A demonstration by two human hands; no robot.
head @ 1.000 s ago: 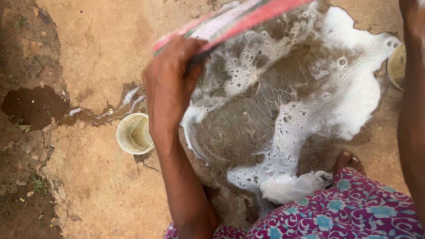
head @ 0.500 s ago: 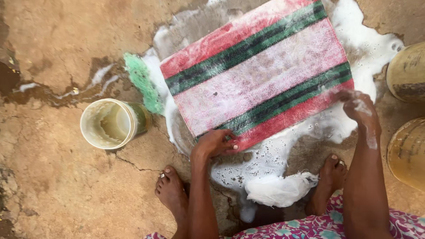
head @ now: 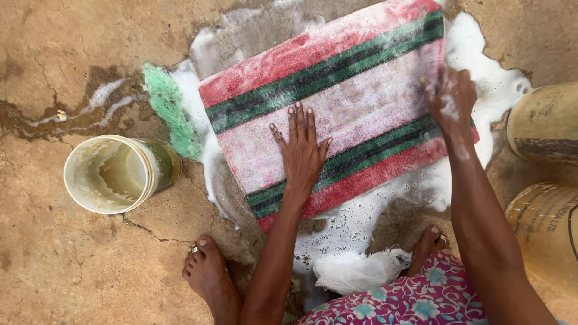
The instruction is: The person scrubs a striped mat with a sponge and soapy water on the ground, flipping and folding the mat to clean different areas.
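Observation:
A wet mat [head: 337, 96] with red, green and pale pink stripes lies flat on soapy ground. My left hand [head: 301, 147] presses flat on its middle, fingers spread. My right hand [head: 450, 103], covered in foam, rests on the mat's right edge with fingers curled; I cannot tell whether it grips anything. White suds [head: 481, 54] spread around the mat.
A green net scrubber [head: 168, 111] lies left of the mat. A pale plastic cup [head: 111, 174] lies on its side at left. Two yellowish buckets [head: 545, 123] stand at the right edge. A white wet cloth [head: 355, 271] sits between my bare feet [head: 208, 274].
The mat went from lifted in my left hand to lying flat. My left hand moved from its near edge onto the middle; my right hand moved up along the right edge.

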